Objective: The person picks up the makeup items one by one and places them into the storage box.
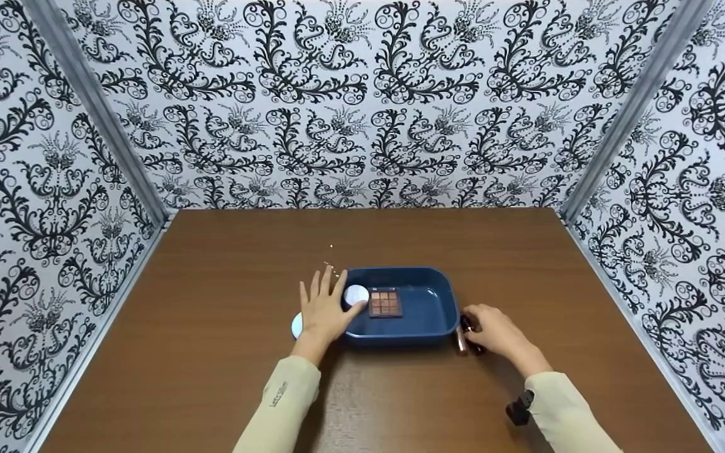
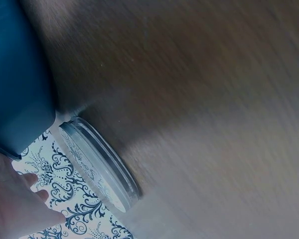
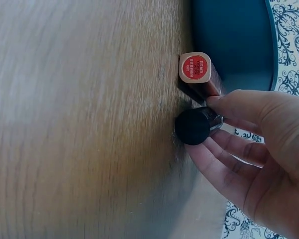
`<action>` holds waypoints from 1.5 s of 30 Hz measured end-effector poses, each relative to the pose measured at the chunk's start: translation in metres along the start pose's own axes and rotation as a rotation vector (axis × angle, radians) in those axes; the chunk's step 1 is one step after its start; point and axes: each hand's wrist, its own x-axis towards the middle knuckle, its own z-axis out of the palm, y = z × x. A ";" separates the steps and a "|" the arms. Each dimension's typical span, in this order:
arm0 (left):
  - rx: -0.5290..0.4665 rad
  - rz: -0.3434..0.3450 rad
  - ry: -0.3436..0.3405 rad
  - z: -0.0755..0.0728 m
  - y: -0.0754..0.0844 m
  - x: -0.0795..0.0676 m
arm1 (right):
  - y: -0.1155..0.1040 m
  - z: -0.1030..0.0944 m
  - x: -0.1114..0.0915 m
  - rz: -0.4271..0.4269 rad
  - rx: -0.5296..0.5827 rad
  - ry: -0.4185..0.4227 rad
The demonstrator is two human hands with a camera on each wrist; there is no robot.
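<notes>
A blue basin (image 1: 403, 340) stands on the table, holding an eyeshadow palette (image 1: 385, 303) and a round white-topped disc (image 1: 356, 296). My left hand (image 1: 326, 314) is spread over the basin's left side, fingers straight, its thumb overlapping the disc's edge. By that wrist, outside the basin, lies a round compact-like case (image 2: 99, 164) with a clear rim. At the basin's right end, my right hand (image 3: 269, 149) pinches a black-capped tube (image 3: 193, 126) between thumb and fingers. Right beside that tube lies a squarish lipstick (image 3: 197, 68) with a red end label.
The brown wooden table (image 1: 243, 264) extends around the basin on all sides. Patterned walls (image 1: 362, 126) enclose it at the back and both sides, with grey metal posts (image 1: 639, 107) at the corners. A small black device (image 1: 518, 409) sits at my right sleeve.
</notes>
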 end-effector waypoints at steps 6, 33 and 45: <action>-0.010 0.001 -0.005 -0.001 0.001 -0.001 | 0.000 -0.003 -0.001 0.006 0.004 -0.002; -0.017 -0.001 -0.019 -0.001 0.001 0.000 | -0.004 -0.037 0.013 0.028 0.019 -0.008; -0.010 0.007 -0.011 -0.007 0.003 -0.004 | -0.013 -0.055 0.029 0.015 0.029 0.004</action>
